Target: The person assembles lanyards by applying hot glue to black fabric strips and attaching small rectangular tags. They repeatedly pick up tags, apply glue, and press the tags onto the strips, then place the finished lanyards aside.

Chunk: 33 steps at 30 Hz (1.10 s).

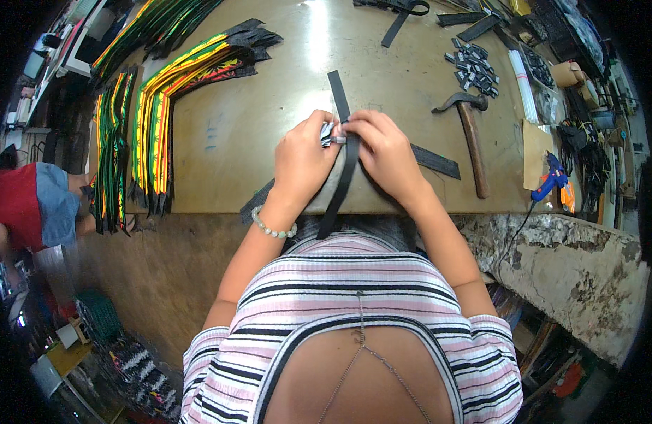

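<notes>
Over the near middle of the table, my two hands meet at a black strap (348, 177). One end of it points away from me, and the other hangs toward my lap. My left hand (302, 157) is closed around a small black-and-white striped piece (326, 134), with something small and silvery at its fingertips. Pinched in my right hand (382, 147) is the black strap, where it meets that small piece; the fingers partly hide the join. Another dark strap (437, 162) lies on the table beyond my right wrist.
A hammer (470, 138) lies right of my hands, below a pile of small dark metal pieces (474, 67). A blue glue gun (550, 178) rests at the right edge. Bundles of colourful patterned straps (151, 134) cover the table's left side. Another person (36, 205) is at far left.
</notes>
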Motion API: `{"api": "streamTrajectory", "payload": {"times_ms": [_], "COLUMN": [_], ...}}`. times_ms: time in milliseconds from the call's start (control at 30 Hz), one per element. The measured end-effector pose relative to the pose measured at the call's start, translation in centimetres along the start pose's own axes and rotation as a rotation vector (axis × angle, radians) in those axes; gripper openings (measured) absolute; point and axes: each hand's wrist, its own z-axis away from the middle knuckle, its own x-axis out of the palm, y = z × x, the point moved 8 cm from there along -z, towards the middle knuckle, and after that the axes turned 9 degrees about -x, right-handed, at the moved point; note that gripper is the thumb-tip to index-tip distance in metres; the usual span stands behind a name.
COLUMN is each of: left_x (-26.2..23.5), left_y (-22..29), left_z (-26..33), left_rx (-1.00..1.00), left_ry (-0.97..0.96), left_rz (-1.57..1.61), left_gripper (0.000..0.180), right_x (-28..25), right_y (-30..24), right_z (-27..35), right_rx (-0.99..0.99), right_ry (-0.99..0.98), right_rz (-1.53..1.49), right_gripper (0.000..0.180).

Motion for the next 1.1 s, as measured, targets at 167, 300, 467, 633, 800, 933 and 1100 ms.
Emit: {"api": "streamTrajectory", "payload": {"times_ms": [167, 300, 467, 633, 800, 933, 1100], "left_x": [0.2, 0.5, 0.8, 1.1, 0.8, -1.4, -2.4], "left_y": [0.5, 1.1, 1.2, 1.2, 2.0, 2.8, 1.6], "left_z": [0.1, 0.8, 1.4, 1.3, 1.0, 1.0, 2.7], "left_rx": [0.053, 0.164, 0.166, 0.178, 0.206, 0.246, 0.143], "left_ry": [0.005, 0.021, 0.064, 0.023, 0.04, 0.216, 0.149], "left_rz": [-0.002, -0.097, -0.209, -0.274, -0.216, -0.054, -0.164], "left_gripper": [0.026, 0.031, 0.038, 0.042, 0.041, 0.037, 0.026], "right_x": [-0.7, -0.7, -0.6, -0.8, -11.8, -27.0, -33.6], "right_y": [-1.2, -1.8, -2.7, -4.9, 1.7, 11.8, 21.8], "right_z": [2.2, 2.7, 2.9, 4.7, 11.3, 27.3, 31.7], "right_rx": [-0.073, -0.07, -0.03, 0.015, 0.497, 0.94, 0.766], "right_ry": [-0.023, -0.08, -0.169, -0.383, 0.161, 1.179, 0.877], "right_rz": [0.092, 0.104, 0.109, -0.06, -0.124, 0.463, 0.416], "right_gripper": [0.028, 0.039, 0.039, 0.038, 0.027, 0.058, 0.057]}}
